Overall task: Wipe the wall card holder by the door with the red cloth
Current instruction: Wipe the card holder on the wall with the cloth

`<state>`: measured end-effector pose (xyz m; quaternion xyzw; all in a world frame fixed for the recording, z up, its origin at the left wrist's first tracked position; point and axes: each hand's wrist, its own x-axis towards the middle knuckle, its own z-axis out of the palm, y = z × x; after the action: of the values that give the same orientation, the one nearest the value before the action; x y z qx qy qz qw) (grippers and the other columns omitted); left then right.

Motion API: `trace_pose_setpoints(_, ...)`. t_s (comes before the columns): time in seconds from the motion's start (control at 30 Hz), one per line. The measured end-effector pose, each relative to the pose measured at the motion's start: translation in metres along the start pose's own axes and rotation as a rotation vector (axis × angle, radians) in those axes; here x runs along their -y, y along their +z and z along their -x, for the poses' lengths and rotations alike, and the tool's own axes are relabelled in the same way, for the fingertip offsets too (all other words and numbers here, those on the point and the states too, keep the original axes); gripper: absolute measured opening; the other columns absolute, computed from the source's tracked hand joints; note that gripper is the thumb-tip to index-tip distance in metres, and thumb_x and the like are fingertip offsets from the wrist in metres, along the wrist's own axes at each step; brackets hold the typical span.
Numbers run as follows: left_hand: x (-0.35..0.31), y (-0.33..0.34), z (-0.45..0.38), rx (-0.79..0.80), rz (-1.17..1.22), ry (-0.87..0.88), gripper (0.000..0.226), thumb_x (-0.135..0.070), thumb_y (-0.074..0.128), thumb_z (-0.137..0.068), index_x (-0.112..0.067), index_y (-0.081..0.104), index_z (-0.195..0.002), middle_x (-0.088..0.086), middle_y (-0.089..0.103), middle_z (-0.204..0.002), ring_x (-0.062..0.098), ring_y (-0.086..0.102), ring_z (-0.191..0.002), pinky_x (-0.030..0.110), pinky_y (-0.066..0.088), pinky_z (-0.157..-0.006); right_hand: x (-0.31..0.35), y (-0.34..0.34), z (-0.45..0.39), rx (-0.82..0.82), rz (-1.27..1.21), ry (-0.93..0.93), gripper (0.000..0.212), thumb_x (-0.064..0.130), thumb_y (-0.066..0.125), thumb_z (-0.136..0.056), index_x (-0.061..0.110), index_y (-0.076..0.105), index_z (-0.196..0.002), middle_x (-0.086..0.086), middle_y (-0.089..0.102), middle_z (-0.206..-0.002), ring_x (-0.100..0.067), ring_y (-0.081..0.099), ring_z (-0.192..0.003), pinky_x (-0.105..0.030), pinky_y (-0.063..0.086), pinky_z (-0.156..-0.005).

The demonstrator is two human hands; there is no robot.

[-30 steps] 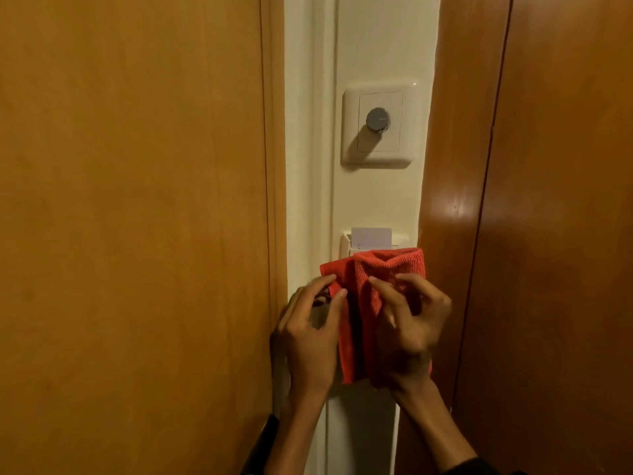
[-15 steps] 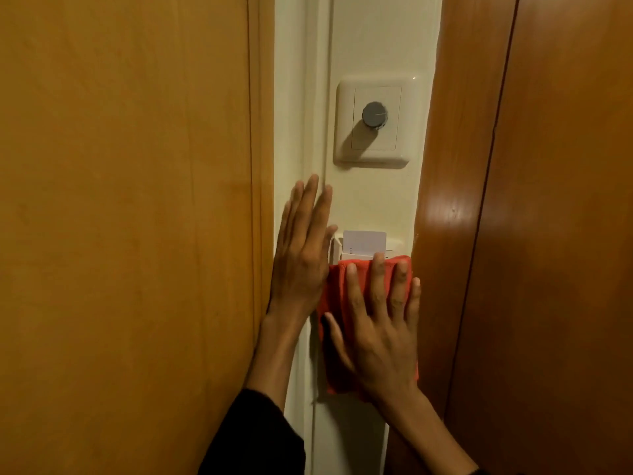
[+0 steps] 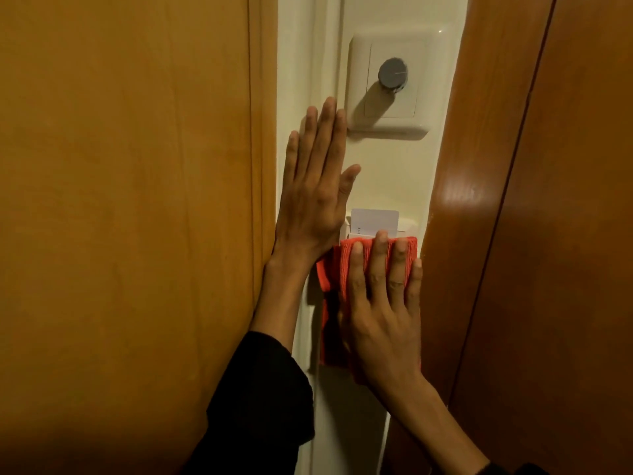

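The white wall card holder (image 3: 409,225) sits on a narrow cream wall strip, with a white card (image 3: 375,219) standing in its top slot. A red cloth (image 3: 330,269) covers most of the holder's front and hangs down below it. My right hand (image 3: 383,313) lies flat on the cloth with fingers spread, pressing it against the holder. My left hand (image 3: 313,186) rests flat and open against the wall and door frame, just left of the holder, holding nothing.
A white switch plate with a grey round knob (image 3: 393,73) is on the wall above the holder. A light wooden door (image 3: 137,200) fills the left; a darker wooden panel (image 3: 531,234) stands close on the right.
A second ago both hands gripped the bunched cloth. My left hand has let go and moved up flat onto the wall; my right hand has spread flat on the cloth.
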<state>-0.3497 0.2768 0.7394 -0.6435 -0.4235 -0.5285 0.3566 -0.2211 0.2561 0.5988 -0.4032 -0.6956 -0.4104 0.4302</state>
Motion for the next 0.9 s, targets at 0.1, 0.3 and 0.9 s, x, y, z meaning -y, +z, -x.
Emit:
trace_pose_setpoints(0.1,0.002,0.002,-0.018,-0.042,-0.017,0.004,0.060,-0.035,0.020,-0.110,-0.003,0.019,-0.160,0.019,0.018,-0.170,0.034,0.013,-0.160,0.050,0.006,-0.132,-0.014,-0.004,0.008,0.046,0.025,-0.125,0.088,0.044,0.057,-0.099,0.006,0.010,-0.162,-0.022,-0.002,-0.171,-0.040,-0.004,-0.159,-0.056,-0.005,-0.129)
trace_pose_setpoints(0.3,0.001,0.005,-0.031,-0.098,-0.062,0.007,0.057,-0.028,0.025,-0.109,-0.003,0.021,-0.160,0.018,0.020,-0.170,0.034,0.015,-0.160,0.045,0.003,-0.132,-0.020,-0.008,0.011,0.049,0.053,-0.087,0.079,0.050,0.039,-0.105,0.007,0.008,-0.162,-0.021,-0.004,-0.171,-0.039,-0.004,-0.159,-0.054,-0.005,-0.129)
trace_pose_setpoints(0.9,0.004,0.008,-0.031,-0.121,-0.049,0.017,0.058,-0.030,0.027,-0.108,-0.003,0.025,-0.159,0.018,0.024,-0.169,0.034,0.019,-0.159,0.051,0.011,-0.132,0.010,-0.007,-0.017,0.048,0.010,-0.146,0.080,0.038,0.048,-0.102,0.000,0.009,-0.161,-0.025,0.005,-0.170,-0.038,-0.001,-0.159,-0.050,-0.004,-0.130)
